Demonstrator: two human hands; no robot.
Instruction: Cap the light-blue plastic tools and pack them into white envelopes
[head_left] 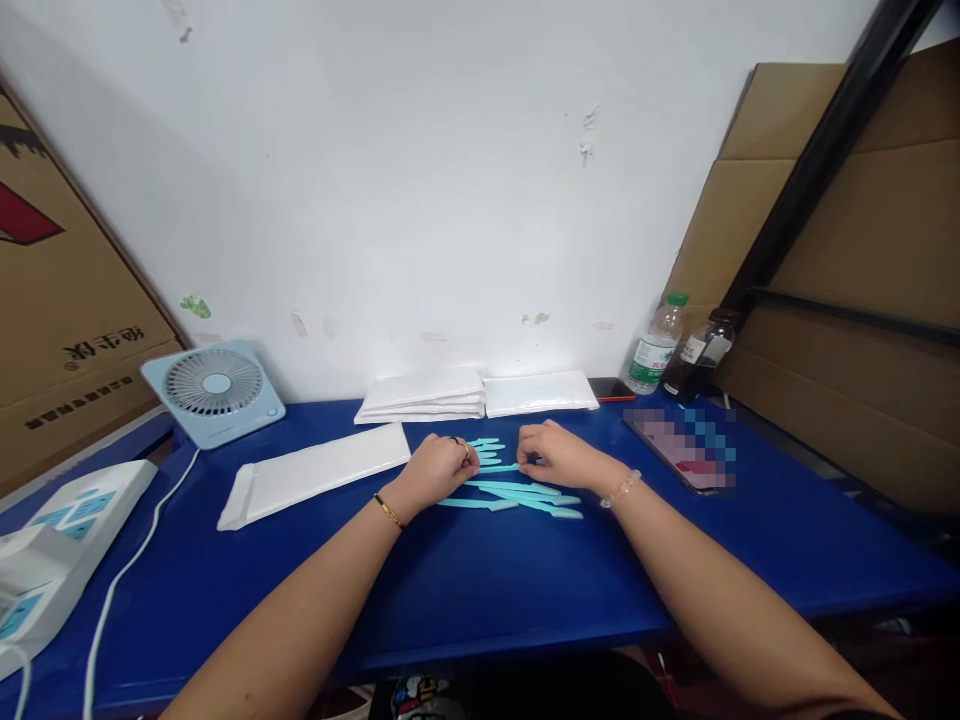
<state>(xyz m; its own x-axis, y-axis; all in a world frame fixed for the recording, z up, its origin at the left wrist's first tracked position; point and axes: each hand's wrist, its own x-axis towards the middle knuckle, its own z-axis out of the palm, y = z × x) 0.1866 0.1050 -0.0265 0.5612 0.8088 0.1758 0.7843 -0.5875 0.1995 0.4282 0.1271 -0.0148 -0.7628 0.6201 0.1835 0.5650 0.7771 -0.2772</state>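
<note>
Several slim turquoise eyebrow razors (529, 495) with paler covered ends lie loosely on the blue table in front of me. My left hand (444, 465) is closed in a pinch around one end of another turquoise razor (496, 469). At that razor's other end, the curled fingers of my right hand (551, 455) are closed on it. More turquoise tips (489, 446) show just beyond, between the two hands. To the left of my left hand lies a long white padded envelope (319, 475).
Stacked white envelopes (421, 396) and another envelope (540, 393) lie against the wall. A blue fan (217, 385) and white power strip (90, 535) are left, with a cable (142, 560). A phone (675, 450), clear bottle (656, 350) and dark bottle (697, 360) are right.
</note>
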